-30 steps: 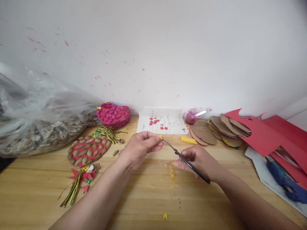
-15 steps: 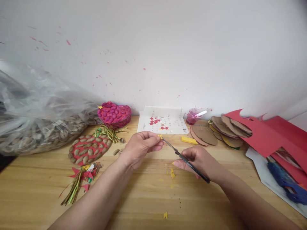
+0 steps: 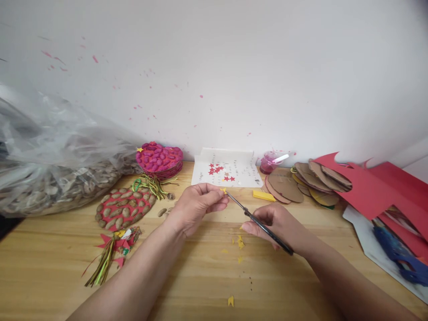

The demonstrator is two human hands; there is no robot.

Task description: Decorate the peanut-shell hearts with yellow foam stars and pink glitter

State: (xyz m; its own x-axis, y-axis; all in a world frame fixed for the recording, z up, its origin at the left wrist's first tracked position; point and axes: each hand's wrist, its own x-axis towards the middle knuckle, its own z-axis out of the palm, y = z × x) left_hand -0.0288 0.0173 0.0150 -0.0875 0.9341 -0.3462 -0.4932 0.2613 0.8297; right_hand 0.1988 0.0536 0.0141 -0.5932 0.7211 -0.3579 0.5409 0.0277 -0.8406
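My left hand [image 3: 200,205] pinches a small yellow paper star [image 3: 223,191] between thumb and fingers. Black-handled scissors [image 3: 265,227] are gripped in my right hand [image 3: 272,225], their blades pointing up and left with the tips at the star. Yellow paper scraps [image 3: 240,242] lie on the table below the hands. Just beyond the scissors rests a folded yellow paper strip [image 3: 264,196]. Red paper stars [image 3: 216,169] are scattered on a white printed sheet [image 3: 247,171] behind my left hand.
On the left are a clear bag of peanuts [image 3: 67,183], a red disc with peanuts [image 3: 125,207], a pink-painted peanut piece [image 3: 159,158] and stringy trimmings [image 3: 107,256]. Rightward stand a paint cup [image 3: 267,164], cardboard discs [image 3: 286,185], red paper [image 3: 361,191] and a blue glue gun [image 3: 397,254].
Almost nothing differs. Both hands, the star and the scissors stay in nearly the same place.
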